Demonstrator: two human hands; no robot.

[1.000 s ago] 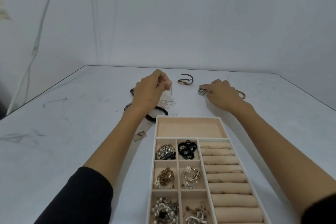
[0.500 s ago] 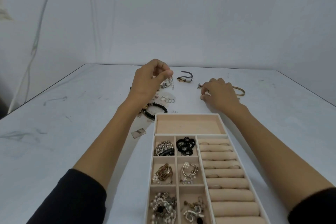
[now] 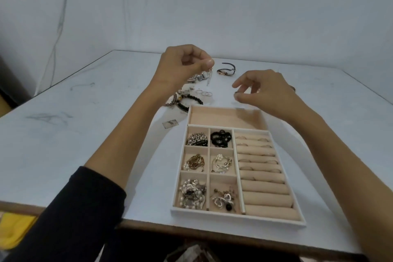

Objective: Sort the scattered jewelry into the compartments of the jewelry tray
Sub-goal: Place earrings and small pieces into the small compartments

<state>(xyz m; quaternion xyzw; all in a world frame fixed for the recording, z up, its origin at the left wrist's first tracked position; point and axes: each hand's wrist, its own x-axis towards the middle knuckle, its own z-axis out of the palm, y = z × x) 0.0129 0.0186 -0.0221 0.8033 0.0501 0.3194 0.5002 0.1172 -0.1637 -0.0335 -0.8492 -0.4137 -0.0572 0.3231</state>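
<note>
A beige jewelry tray (image 3: 282,220) lies near the table's front edge, with six small filled compartments, ring rolls on the right and a long bare compartment at the back. My left hand (image 3: 182,65) is raised above the table and pinches a thin silver dangling earring (image 3: 209,77). My right hand (image 3: 263,89) hovers just behind the tray and pinches a small ring (image 3: 236,94) between thumb and fingers. Loose pieces lie behind the tray: a black bead bracelet (image 3: 191,101), small rings (image 3: 204,93) and a dark strap bracelet (image 3: 227,69).
A small plastic packet (image 3: 170,123) lies left of the tray. A gold bangle peeks out behind my right wrist (image 3: 293,88). The pale table ends at a brown front edge; something yellow (image 3: 14,229) sits below at the left.
My left hand has lifted the earring off the table. My right hand picked up the ring from the table and rose toward the tray. The camera tilted down.
</note>
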